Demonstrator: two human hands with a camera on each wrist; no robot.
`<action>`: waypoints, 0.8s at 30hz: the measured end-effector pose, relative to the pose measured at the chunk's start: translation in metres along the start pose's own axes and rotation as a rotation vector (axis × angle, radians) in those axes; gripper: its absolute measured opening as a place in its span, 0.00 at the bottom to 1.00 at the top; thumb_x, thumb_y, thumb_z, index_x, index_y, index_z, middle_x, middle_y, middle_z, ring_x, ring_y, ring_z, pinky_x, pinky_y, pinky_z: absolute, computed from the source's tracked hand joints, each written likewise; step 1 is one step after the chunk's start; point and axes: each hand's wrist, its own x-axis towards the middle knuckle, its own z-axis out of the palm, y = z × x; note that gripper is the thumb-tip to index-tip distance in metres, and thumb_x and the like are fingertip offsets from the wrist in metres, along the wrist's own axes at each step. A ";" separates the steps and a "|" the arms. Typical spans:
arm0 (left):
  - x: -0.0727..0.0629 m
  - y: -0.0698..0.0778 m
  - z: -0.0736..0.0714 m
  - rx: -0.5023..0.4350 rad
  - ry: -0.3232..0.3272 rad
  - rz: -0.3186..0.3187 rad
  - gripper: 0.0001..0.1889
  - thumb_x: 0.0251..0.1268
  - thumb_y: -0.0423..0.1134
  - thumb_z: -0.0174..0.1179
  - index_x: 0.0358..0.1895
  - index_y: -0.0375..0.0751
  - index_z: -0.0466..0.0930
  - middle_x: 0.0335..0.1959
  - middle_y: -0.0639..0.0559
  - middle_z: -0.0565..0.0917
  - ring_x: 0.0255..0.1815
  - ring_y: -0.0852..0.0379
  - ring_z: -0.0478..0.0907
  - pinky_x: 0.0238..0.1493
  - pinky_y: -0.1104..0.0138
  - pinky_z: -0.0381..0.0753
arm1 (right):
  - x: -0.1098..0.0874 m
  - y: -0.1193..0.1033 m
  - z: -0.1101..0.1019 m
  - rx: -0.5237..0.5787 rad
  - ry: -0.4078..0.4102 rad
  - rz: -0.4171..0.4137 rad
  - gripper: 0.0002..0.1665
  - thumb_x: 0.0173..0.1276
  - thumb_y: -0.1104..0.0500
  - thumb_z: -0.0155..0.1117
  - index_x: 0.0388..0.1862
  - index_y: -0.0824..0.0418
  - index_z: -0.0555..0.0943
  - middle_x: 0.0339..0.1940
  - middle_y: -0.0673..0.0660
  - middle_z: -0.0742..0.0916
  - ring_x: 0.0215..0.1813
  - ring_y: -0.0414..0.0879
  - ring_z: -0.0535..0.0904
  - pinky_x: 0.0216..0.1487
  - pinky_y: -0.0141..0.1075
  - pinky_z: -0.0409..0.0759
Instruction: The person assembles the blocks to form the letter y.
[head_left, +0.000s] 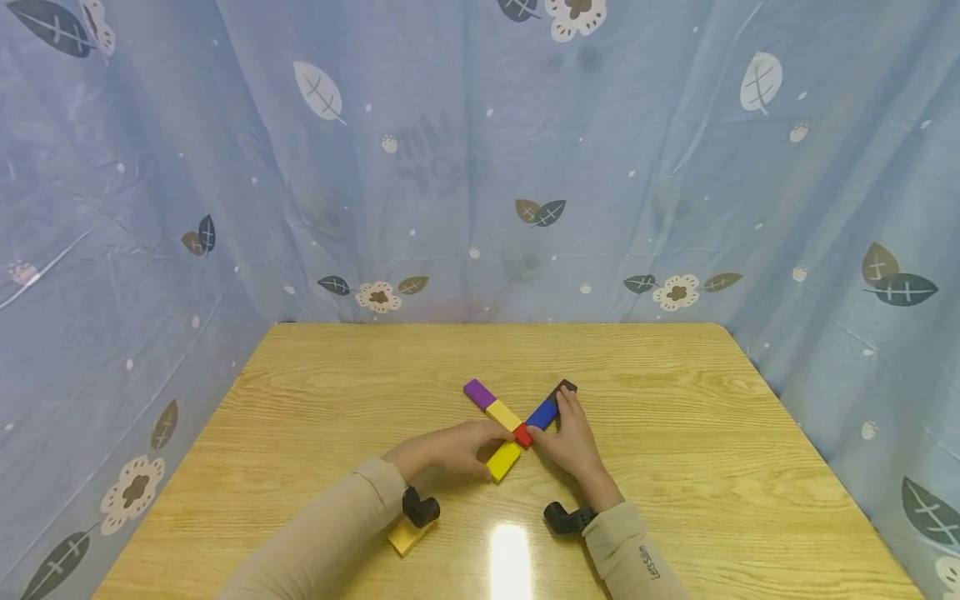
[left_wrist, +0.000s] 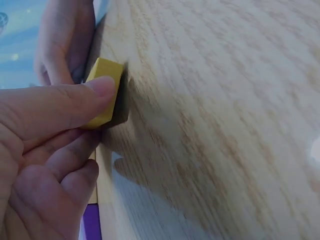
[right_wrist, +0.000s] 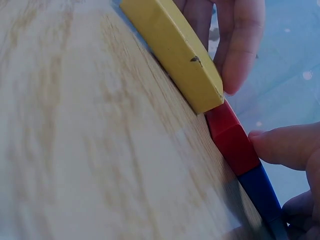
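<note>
My left hand pinches a bright yellow block between thumb and fingers, close over the tabletop. One end of that block meets the red block where two rows of blocks come together. From there a blue block and a dark brown block run toward the far right. A pale yellow block and a purple block run toward the far left. My right hand spans the right row, its thumb touching the red block and its fingertips resting at the dark brown one.
A golden-yellow block lies on the wooden table under my left wrist, partly covered by the black wrist camera. Blue patterned curtains hang behind the table and along both sides.
</note>
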 end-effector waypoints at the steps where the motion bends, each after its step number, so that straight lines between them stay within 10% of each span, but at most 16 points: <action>1: 0.000 0.000 0.001 0.009 0.003 0.005 0.32 0.56 0.35 0.67 0.66 0.43 0.68 0.67 0.52 0.70 0.69 0.56 0.64 0.70 0.63 0.62 | 0.000 0.000 0.000 0.000 0.001 -0.002 0.51 0.60 0.49 0.68 0.70 0.76 0.56 0.75 0.68 0.58 0.75 0.64 0.49 0.72 0.57 0.53; 24: -0.001 0.004 0.004 0.126 0.050 0.017 0.29 0.58 0.37 0.66 0.63 0.39 0.70 0.60 0.50 0.77 0.62 0.57 0.72 0.64 0.68 0.70 | -0.002 0.001 0.000 -0.004 0.014 -0.010 0.51 0.59 0.48 0.68 0.70 0.76 0.57 0.74 0.69 0.59 0.75 0.65 0.49 0.72 0.57 0.53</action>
